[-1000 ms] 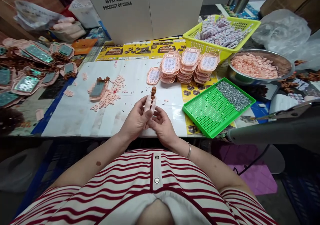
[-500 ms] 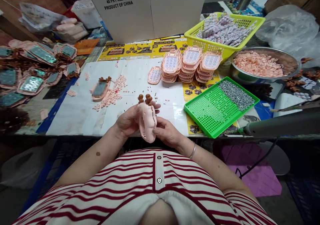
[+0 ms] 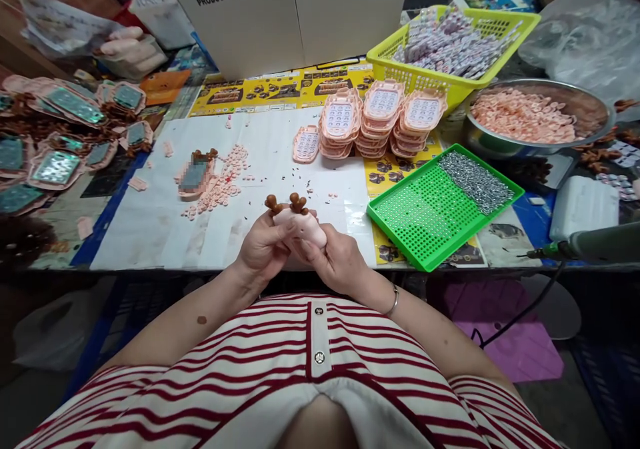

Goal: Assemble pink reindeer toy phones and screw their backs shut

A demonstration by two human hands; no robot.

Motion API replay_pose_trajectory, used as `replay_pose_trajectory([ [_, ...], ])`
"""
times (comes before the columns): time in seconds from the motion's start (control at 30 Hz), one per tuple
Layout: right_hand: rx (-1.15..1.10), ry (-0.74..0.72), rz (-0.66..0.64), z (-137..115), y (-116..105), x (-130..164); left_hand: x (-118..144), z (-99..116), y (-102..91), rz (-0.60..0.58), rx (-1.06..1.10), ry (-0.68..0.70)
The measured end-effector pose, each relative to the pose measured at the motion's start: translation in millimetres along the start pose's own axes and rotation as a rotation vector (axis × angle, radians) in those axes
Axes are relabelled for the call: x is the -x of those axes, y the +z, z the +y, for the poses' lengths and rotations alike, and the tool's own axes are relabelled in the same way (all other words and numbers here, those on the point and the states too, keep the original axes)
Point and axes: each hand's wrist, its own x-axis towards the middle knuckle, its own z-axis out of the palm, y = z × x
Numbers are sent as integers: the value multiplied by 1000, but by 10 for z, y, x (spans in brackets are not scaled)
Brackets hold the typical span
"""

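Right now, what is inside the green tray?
The green tray holds a heap of small silvery metal parts in its far right corner. The rest shows a grid of holes; whether parts sit in them is too small to tell.

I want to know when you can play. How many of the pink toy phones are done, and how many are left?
Finished-looking phones with green screens lie piled at the left. Both the left hand and right hand hold one pink shell with brown antlers. Stacks of keypad halves, a bowl of pink buttons and a green tray of screws still wait, so plenty seems left.
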Motion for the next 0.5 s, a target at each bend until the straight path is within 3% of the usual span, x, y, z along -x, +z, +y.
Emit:
replay_pose_trajectory([
  [0.1,-145,64,0,82,7,-41,1,10,67,33,-63,44],
  [0.23,-409,133,81,189,35,-67,20,0,116,-24,-146,138],
  [0.5,-613,145,173,247,137,-89,-33,-31,56,-13,-434,324],
])
